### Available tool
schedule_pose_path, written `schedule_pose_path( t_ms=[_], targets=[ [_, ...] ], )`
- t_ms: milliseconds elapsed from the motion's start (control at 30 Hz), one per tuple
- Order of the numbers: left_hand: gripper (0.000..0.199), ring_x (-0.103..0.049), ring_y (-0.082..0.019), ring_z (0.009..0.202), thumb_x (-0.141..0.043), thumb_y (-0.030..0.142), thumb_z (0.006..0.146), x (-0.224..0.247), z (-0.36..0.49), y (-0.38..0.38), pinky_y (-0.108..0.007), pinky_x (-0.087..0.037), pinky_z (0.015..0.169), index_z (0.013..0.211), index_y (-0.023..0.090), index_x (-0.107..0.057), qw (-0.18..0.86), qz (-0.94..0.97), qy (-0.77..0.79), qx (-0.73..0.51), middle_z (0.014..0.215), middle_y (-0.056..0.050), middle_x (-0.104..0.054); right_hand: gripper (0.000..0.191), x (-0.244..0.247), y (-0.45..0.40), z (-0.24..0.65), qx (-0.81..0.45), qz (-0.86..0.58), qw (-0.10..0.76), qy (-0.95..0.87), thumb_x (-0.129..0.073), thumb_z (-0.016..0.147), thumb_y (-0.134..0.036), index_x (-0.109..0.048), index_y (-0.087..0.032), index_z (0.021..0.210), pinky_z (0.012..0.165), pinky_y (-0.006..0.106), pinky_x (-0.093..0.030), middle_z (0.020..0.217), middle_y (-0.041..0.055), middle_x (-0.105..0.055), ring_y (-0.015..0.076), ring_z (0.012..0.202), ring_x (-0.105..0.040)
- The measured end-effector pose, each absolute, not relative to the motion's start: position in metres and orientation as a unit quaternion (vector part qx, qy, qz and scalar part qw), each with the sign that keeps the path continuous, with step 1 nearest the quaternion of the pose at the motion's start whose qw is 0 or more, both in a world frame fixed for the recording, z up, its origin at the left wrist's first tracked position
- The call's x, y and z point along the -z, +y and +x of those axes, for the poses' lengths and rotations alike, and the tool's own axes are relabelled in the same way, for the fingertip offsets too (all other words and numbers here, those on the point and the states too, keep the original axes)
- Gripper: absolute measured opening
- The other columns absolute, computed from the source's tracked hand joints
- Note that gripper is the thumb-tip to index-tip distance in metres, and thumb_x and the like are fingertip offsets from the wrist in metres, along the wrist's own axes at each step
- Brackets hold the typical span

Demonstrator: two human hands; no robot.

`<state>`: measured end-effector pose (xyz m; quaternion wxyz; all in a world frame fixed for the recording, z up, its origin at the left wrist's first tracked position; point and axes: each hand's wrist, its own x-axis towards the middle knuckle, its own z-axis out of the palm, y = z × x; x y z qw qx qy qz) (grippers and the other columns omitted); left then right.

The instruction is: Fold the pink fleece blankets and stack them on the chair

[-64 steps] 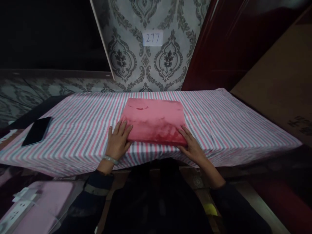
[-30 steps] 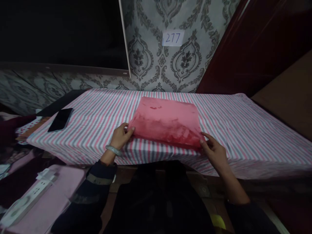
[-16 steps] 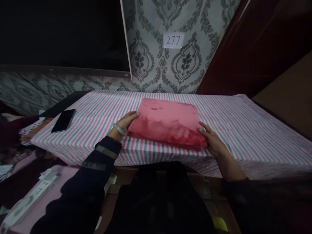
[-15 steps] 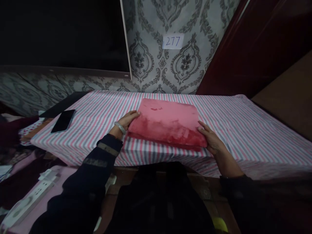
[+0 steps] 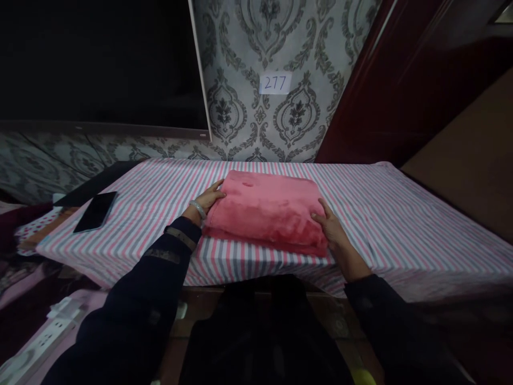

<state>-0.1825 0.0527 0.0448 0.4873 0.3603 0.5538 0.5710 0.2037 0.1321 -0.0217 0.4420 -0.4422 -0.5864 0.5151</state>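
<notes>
A folded plush blanket [image 5: 264,206], pinkish red with darker brushed patches, lies flat near the front edge of the striped cloth. My left hand [image 5: 211,198], with a pale bangle at the wrist, holds its left side, thumb over the top. At the opposite side my right hand [image 5: 332,224] grips the right edge, its thumb resting on the upper face. The fingertips under and behind both edges are partly hidden.
A striped cloth [image 5: 385,214] covers the table. To the left lies a black phone [image 5: 96,211]; lower left is a white power strip [image 5: 44,339]. Behind are a dark television screen [image 5: 100,64] and a wall paper marked 277 [image 5: 275,83]. A dark red panel [image 5: 385,91] stands right.
The view has tilted up and shifted slightly right. My right hand has come a little inward with the blanket's right edge; both hands remain at its sides.
</notes>
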Motion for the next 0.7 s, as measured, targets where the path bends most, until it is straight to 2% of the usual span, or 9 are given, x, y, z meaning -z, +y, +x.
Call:
schedule_pose_path(
  t_ms=[100,200,333,433,567,700],
  targets=[
    [0.093,-0.073,-0.024,0.087,-0.080,0.016,0.061,-0.052,-0.187,0.065,-0.035,-0.060,0.079,0.148,0.019,-0.046,0.517,0.352,0.550,-0.553,0.112,-0.012,-0.075,0.096,0.014,0.141,0.200,-0.564,-0.439,0.443,-0.542,-0.069,0.078,-0.040,-0.023,-0.026,0.161,0.094,0.046,-0.060,0.146,0.0110,-0.058,0.0281,0.114,-0.068],
    [0.090,-0.073,-0.024,0.090,-0.083,0.023,0.067,-0.064,-0.189,0.088,-0.035,-0.060,0.079,0.148,0.017,-0.045,0.474,0.328,0.630,-0.521,0.119,-0.015,-0.072,0.095,0.001,0.159,0.193,-0.588,-0.440,0.455,-0.503,-0.070,0.079,-0.037,-0.023,-0.027,0.161,0.087,0.045,-0.063,0.141,0.0111,-0.061,0.0263,0.104,-0.072],
    [0.072,-0.073,-0.031,0.092,-0.086,0.032,0.069,-0.076,-0.190,0.120,-0.040,-0.060,0.079,0.133,0.013,-0.060,0.419,0.324,0.709,-0.466,0.117,-0.020,-0.072,0.086,-0.014,0.181,0.184,-0.601,-0.465,0.459,-0.460,-0.072,0.080,-0.029,-0.033,-0.025,0.157,0.075,0.036,-0.065,0.125,0.0115,-0.070,0.0222,0.089,-0.074],
    [0.061,-0.073,-0.036,0.097,-0.085,0.030,0.070,-0.077,-0.186,0.134,-0.043,-0.059,0.082,0.123,0.009,-0.066,0.390,0.332,0.725,-0.459,0.116,-0.022,-0.072,0.080,-0.019,0.192,0.178,-0.615,-0.472,0.465,-0.428,-0.072,0.079,-0.023,-0.041,-0.021,0.153,0.067,0.028,-0.062,0.111,0.0091,-0.074,0.0183,0.079,-0.072],
    [0.068,-0.071,-0.028,0.106,-0.075,0.013,0.075,-0.070,-0.176,0.141,-0.034,-0.057,0.089,0.140,0.015,-0.057,0.332,0.363,0.716,-0.496,0.128,-0.015,-0.069,0.079,-0.019,0.207,0.172,-0.591,-0.472,0.479,-0.446,-0.066,0.073,-0.011,-0.047,-0.021,0.150,0.059,0.022,-0.057,0.096,0.0025,-0.074,0.0127,0.065,-0.066],
    [0.077,-0.070,-0.021,0.109,-0.063,0.005,0.079,-0.058,-0.176,0.146,-0.030,-0.056,0.093,0.151,0.022,-0.045,0.304,0.393,0.689,-0.527,0.134,-0.009,-0.067,0.081,-0.008,0.224,0.170,-0.528,-0.462,0.510,-0.497,-0.062,0.070,-0.011,-0.049,-0.020,0.149,0.059,0.019,-0.054,0.100,0.0015,-0.072,0.0094,0.064,-0.062]
  ],
)
